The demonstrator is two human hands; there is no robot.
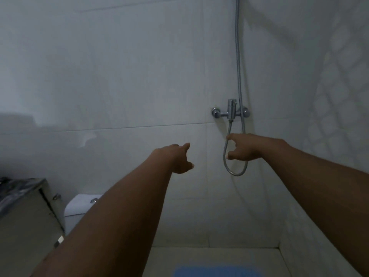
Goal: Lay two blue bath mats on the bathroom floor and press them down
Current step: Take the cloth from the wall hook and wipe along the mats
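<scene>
Left hand (pixel 175 158): stretched toward far wall, empty, finger and thumb spread. Right hand (pixel 246 149): likewise empty, before shower hose (pixel 236 172). Blue mat (pixel 219 271): on floor (pixel 179 256), near.

You have a shower tap (pixel 230 111) right of centre, its hose (pixel 236 174) looping below; toilet (pixel 79 206) and cabinet (pixel 24 220) lower left.

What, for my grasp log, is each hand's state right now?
Left hand: open, fingers stretched forward, holding nothing.
Right hand: open, fingers spread, holding nothing.
</scene>
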